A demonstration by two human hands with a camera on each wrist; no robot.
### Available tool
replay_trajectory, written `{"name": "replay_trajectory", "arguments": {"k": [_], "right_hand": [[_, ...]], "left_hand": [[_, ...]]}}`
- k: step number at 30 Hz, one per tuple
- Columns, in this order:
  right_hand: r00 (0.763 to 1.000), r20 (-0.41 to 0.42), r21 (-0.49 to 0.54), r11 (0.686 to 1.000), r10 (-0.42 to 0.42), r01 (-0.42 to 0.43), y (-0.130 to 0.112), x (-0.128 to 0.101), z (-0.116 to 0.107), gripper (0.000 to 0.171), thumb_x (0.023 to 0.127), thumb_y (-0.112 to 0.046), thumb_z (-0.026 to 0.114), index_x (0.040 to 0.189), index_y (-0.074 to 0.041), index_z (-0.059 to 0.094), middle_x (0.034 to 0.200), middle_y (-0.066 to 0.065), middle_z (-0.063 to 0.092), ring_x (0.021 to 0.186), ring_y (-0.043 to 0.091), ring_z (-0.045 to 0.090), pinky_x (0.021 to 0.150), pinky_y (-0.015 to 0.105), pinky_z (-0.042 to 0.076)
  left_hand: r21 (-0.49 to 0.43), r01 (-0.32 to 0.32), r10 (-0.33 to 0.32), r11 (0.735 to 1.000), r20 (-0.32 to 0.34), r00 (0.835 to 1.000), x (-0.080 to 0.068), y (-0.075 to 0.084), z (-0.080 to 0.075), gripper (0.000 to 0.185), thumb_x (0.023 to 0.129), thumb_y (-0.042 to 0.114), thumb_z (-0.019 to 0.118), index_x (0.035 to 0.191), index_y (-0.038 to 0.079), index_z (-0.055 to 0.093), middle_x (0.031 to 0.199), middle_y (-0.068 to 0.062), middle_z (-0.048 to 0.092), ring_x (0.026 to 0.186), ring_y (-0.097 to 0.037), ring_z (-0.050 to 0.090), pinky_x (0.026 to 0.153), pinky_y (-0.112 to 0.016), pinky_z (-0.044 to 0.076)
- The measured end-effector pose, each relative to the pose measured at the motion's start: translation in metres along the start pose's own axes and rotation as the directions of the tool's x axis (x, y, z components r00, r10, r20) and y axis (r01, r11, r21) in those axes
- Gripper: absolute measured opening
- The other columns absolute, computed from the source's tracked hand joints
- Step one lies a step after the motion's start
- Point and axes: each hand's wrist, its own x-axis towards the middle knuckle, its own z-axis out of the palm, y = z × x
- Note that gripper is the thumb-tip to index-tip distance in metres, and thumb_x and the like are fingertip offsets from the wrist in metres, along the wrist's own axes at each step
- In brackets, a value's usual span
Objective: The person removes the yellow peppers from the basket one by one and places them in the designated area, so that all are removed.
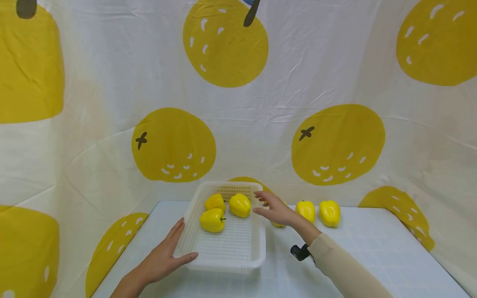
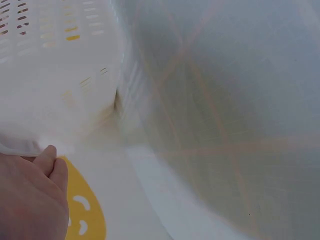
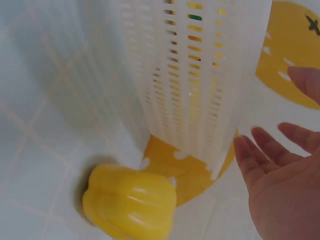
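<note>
A white perforated plastic basket [image 1: 231, 248] holds three yellow bell peppers: one at the back left [image 1: 215, 202], one at the back right [image 1: 240, 205] and one in front [image 1: 212, 220]. My left hand [image 1: 162, 258] grips the basket's near left corner, fingers along the outside and thumb over the rim. Its fingers also show beside the rim in the left wrist view. By the right rim hovers my right hand [image 1: 277, 209], fingers spread and slightly bent, nothing held. Beneath it, a yellow bell pepper [image 3: 131, 201] lies on the table beside the basket, partly hidden in the head view.
Two more yellow bell peppers [image 1: 305, 211] [image 1: 329, 213] stand farther right near the table's back edge. A pale checked cloth covers the table [image 1: 372, 256]. Behind it hangs a white curtain [image 1: 253, 136] printed with large yellow fruits. My right wrist carries a small black camera [image 1: 299, 252].
</note>
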Motion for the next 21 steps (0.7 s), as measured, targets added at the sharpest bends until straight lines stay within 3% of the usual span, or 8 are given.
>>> {"name": "replay_trajectory", "arguments": {"k": [6,12,21], "right_hand": [[1.000,0.017,-0.041,0.999,0.024,-0.023,-0.002,0.016,0.013,0.067,0.097,-0.025,0.072,0.154,-0.007,0.042,0.154,0.015,0.047,0.137,0.039,0.047,0.108,0.056,0.045],[0.997,0.028,-0.166,0.984,0.066,-0.061,-0.002,0.034,0.027,0.074,0.093,-0.028,0.077,0.155,-0.011,0.042,0.159,0.012,0.041,0.142,0.035,0.043,0.114,0.058,0.038],[0.998,0.025,-0.361,0.932,0.059,-0.046,0.007,0.056,0.045,0.076,0.091,-0.034,0.077,0.156,-0.011,0.043,0.158,0.015,0.039,0.139,0.035,0.046,0.111,0.056,0.042]], "left_hand": [[-0.010,0.016,-0.016,1.000,0.010,1.000,0.000,0.002,-0.001,0.115,0.086,0.073,0.064,0.165,0.010,0.010,0.173,-0.010,0.004,0.153,-0.042,0.022,0.116,-0.068,0.027],[-0.030,0.035,-0.034,0.999,0.021,0.999,0.000,0.002,-0.001,0.116,0.086,0.072,0.066,0.166,0.011,0.009,0.173,-0.010,0.003,0.153,-0.043,0.020,0.115,-0.069,0.025],[-0.011,-0.004,0.004,1.000,-0.002,1.000,0.001,-0.003,0.001,0.113,0.087,0.070,0.066,0.165,0.009,0.011,0.173,-0.010,0.005,0.154,-0.042,0.020,0.116,-0.067,0.026]]}}
